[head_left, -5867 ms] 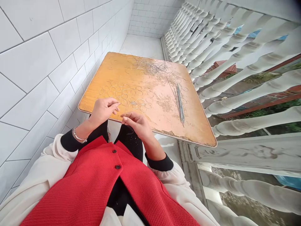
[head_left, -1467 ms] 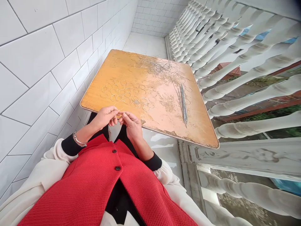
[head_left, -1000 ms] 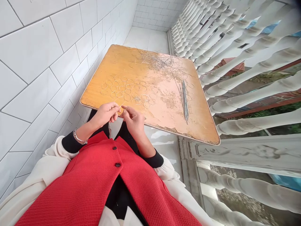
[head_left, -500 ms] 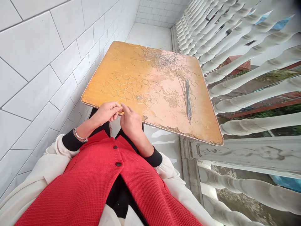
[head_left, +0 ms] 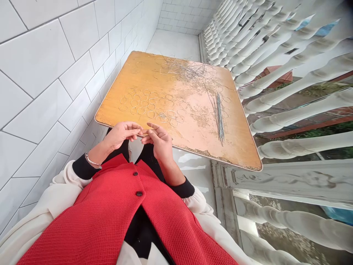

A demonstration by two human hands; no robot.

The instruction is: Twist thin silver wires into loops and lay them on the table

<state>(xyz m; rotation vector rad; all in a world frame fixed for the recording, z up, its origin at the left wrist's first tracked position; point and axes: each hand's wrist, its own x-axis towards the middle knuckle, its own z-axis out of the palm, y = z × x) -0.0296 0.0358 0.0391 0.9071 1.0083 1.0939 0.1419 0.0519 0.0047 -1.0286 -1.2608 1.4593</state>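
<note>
My left hand (head_left: 123, 133) is at the near edge of the table, its thumb and forefinger pinched together. Facing it, my right hand (head_left: 160, 142) pinches too, with its forefinger raised and curved. Between the two sets of fingertips is a thin wire (head_left: 145, 131), mostly hidden by the fingers. Just beyond the hands, several wire rings (head_left: 142, 104) are spread over the wooden tabletop (head_left: 110, 106), with a small clump of short wire bits (head_left: 162, 115) among them.
A bundle of straight wires (head_left: 220, 119) lies at the table's right side. Tangled wire (head_left: 194, 70) is heaped at the far edge. A white tiled wall (head_left: 41, 55) rises on the left, and a white baluster railing (head_left: 292, 110) runs along the right.
My right hand has turned and shifted slightly right, its fingers opening out from a closed fist shape. The wire end that stuck up above my left fingers no longer shows there.
</note>
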